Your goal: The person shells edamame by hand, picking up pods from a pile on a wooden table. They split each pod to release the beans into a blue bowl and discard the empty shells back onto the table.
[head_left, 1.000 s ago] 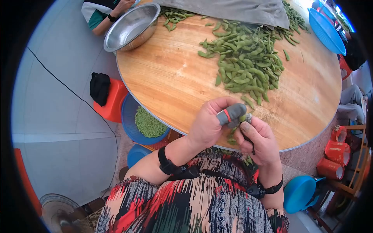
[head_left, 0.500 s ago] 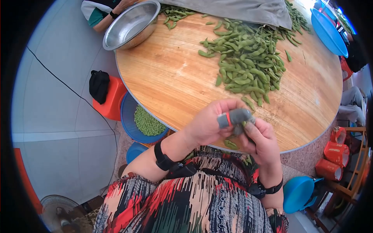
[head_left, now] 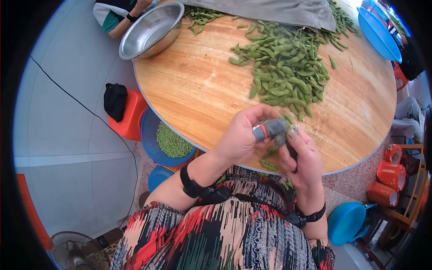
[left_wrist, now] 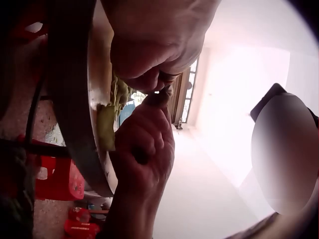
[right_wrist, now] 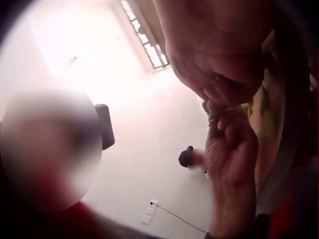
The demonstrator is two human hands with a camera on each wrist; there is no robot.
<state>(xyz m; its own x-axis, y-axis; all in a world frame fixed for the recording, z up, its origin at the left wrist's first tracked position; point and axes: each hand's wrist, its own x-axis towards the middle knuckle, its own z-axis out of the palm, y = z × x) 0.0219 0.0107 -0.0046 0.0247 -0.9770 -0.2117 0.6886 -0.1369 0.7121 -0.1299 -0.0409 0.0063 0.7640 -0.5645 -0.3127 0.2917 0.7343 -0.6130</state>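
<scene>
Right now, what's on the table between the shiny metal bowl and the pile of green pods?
Mostly bare wooden table, with a few loose green pods nearer the grey cloth. The head view shows it.

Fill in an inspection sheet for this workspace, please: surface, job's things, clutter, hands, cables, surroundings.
Surface: round wooden table, light marks on the wood.
Job's things: green pods heaped, partly under grey cloth; shelled beans in blue basin below the table edge.
Clutter: metal colander at left edge; blue basket at far right.
Hands: left hand, wearing grey finger cover, meets right hand; contents of either grip unclear.
Cables: black cord left of table.
Surroundings: red stool holding black bag; fan; another person's arm beyond colander.
</scene>
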